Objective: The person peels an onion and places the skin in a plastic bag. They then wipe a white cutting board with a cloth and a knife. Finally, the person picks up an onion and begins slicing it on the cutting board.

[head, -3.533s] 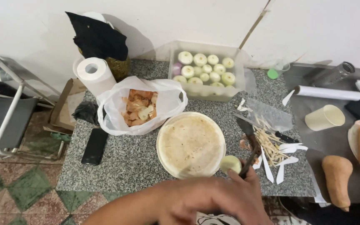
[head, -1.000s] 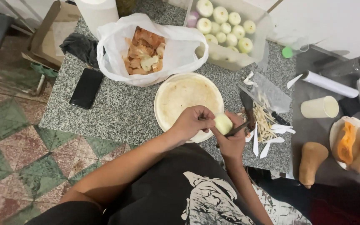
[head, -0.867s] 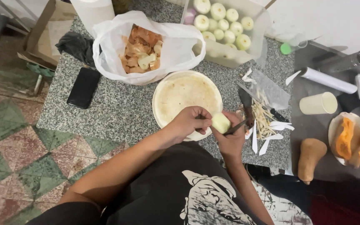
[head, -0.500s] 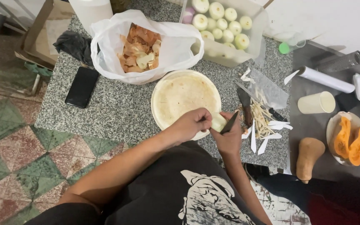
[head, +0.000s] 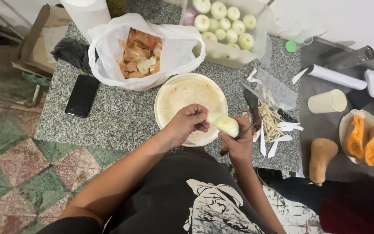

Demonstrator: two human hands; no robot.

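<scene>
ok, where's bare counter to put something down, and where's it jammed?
Free: the granite strip between the black phone and the round board, below the white bag of peels. Crowded: right of the board, with a dark knife, white strips and a cream cup.

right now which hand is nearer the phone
Left. The left hand is over the round plate, toward the black phone; the right hand is farther off, past the plate.

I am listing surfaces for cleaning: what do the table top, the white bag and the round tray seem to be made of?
Table top: speckled grey, likely polished granite. White bag: thin crinkled plastic, slightly glossy. Round tray: pale and matte with a raised rim, perhaps plastic; stained, so uncertain.
</scene>
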